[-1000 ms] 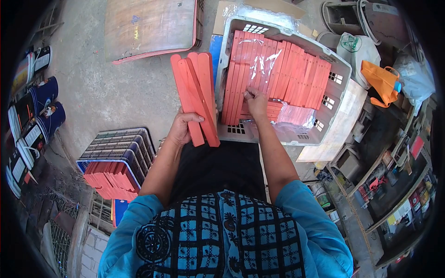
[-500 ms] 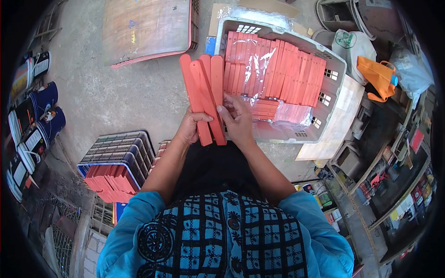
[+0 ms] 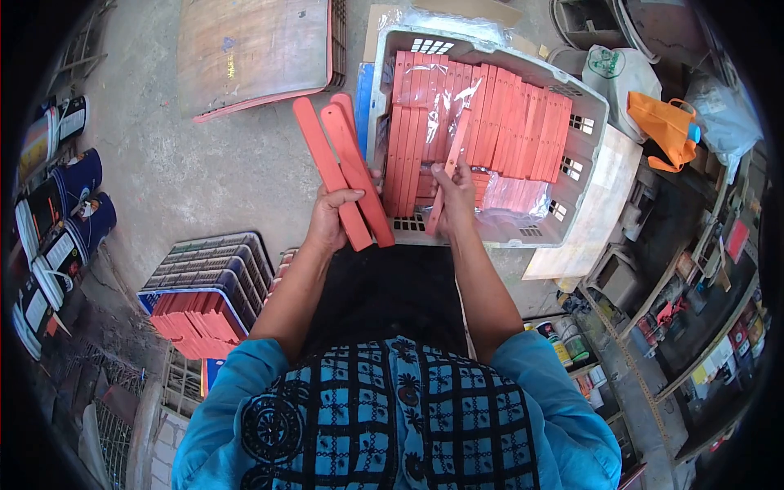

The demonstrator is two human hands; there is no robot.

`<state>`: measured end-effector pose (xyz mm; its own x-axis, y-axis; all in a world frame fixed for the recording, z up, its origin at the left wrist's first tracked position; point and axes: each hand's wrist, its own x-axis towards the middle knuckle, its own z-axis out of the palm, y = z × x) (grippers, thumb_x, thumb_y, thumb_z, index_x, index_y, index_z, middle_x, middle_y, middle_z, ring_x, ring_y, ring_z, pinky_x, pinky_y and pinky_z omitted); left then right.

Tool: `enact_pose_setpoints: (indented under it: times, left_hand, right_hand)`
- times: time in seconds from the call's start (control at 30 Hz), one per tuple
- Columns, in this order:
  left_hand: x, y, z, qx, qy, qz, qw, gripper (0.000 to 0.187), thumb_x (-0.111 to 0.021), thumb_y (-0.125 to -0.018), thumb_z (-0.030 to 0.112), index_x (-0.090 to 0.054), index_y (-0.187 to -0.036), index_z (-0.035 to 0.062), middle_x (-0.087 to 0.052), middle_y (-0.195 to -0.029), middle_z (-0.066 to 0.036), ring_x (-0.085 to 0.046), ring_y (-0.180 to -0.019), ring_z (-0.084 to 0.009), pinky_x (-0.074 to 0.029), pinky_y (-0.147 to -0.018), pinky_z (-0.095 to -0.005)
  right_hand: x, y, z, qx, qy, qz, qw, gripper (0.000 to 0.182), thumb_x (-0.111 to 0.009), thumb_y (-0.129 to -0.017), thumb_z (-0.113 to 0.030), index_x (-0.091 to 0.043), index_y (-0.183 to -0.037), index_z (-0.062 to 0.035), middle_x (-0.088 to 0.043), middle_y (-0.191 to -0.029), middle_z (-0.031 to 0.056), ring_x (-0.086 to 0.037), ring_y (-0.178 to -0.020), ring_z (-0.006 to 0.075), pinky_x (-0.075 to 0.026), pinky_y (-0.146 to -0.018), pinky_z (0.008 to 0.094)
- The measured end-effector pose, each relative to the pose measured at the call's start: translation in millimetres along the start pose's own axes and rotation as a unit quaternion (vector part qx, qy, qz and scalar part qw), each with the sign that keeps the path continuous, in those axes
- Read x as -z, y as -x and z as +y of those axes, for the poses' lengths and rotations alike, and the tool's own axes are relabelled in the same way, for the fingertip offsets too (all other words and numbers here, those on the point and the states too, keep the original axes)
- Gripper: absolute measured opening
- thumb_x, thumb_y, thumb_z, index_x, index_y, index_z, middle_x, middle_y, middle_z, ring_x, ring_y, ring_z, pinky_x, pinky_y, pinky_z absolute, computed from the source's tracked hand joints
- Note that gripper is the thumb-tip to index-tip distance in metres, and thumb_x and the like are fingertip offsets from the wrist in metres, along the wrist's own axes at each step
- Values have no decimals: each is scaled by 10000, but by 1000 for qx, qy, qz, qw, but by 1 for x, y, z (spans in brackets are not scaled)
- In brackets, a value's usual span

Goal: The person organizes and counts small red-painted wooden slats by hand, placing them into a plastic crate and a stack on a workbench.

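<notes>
My left hand is closed around several flat red wooden slats with rounded ends, fanned slightly apart to the left of the crate. Over the near side of the crate, my right hand grips a single red slat, which tilts up to the right. The pale plastic crate holds rows of similar red slats, some lying on clear plastic film. A small hole shows near the end of many slats. Part of the left hand's fingers is hidden behind its slats.
At the lower left stands a blue-rimmed basket packed with red pieces. A wooden board lies at the upper left. Paint cans line the left side. An orange bag and shelves are on the right.
My right hand has moved away from the bundle toward the right, over the crate, with one slat in it. The left hand's slats have tilted slightly left.
</notes>
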<state>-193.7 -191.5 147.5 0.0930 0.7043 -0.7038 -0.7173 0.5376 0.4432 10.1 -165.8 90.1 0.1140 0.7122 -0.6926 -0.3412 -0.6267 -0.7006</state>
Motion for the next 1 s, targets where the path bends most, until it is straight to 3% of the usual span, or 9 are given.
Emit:
enact_pose_setpoints:
  times: [0.1,0.2,0.3,0.4,0.5,0.6,0.73,0.83,1.0]
  left_hand:
    - [5,3,3,-2,23,5,1000,463,-544,-659,11,-479,-1118,-2,-587,-1027,-142,-586,-885,-239,-494,-790,-369]
    - [9,6,4,-3,28,13,1000,448,-539,-663,-9,-487,-1108,-10,-591,-1024,-149,-590,-873,-242,-497,-783,-367]
    - [10,9,4,-2,25,13,1000,442,-537,-666,-11,-488,-1106,-14,-590,-1026,-151,-590,-875,-243,-497,-784,-368]
    - [12,11,4,-4,24,9,1000,432,-534,-673,-13,-492,-1102,-17,-588,-1030,-150,-592,-879,-243,-497,-787,-368]
    - [11,11,3,-1,26,9,1000,427,-535,-679,-16,-493,-1105,-20,-588,-1033,-149,-594,-890,-245,-498,-788,-365]
    - [7,9,3,-5,19,10,1000,435,-539,-689,-12,-490,-1121,-25,-589,-1038,-143,-595,-909,-244,-496,-797,-361]
    - [3,9,-5,13,-3,32,999,441,-542,-716,1,-484,-1152,-29,-583,-1063,-130,-593,-934,-229,-487,-825,-349]
    - [-11,9,-12,10,26,29,999,425,-556,-750,26,-486,-1167,-21,-582,-1068,-124,-589,-950,-211,-469,-850,-339]
    - [-15,14,-15,64,17,14,998,373,-573,-777,56,-497,-1136,-9,-576,-1042,-115,-577,-962,-209,-465,-837,-339]
  right_hand:
    - [0,-13,5,24,100,28,994,365,-651,-806,-149,-535,-1124,-12,-546,-814,-10,-494,-634,56,-418,-544,182]
    - [9,-37,36,31,224,40,973,391,-660,-769,-124,-558,-1120,16,-572,-872,76,-542,-768,158,-455,-698,276]
    - [0,-29,33,163,484,32,859,402,-641,-770,-118,-551,-1133,30,-576,-890,169,-551,-831,286,-444,-787,363]
    - [2,-33,47,167,540,51,823,391,-619,-776,-108,-549,-1139,21,-571,-935,213,-532,-881,350,-420,-826,411]
    - [4,-32,45,151,520,48,839,344,-598,-789,-90,-563,-1117,5,-574,-935,185,-543,-871,317,-434,-807,381]
    - [-20,-4,16,224,447,57,864,341,-590,-801,-85,-553,-1132,-14,-574,-930,165,-548,-877,292,-444,-800,360]
    - [-64,66,-26,143,292,-202,924,376,-576,-835,-99,-514,-1200,-35,-561,-1054,129,-548,-951,217,-435,-822,308]
    - [-70,79,-10,292,356,-152,875,404,-543,-865,-104,-474,-1260,-48,-547,-1098,112,-530,-1015,190,-403,-882,285]
    - [-63,74,-11,81,147,-165,972,417,-466,-914,-99,-398,-1319,-31,-514,-1209,90,-474,-1103,140,-358,-942,267]
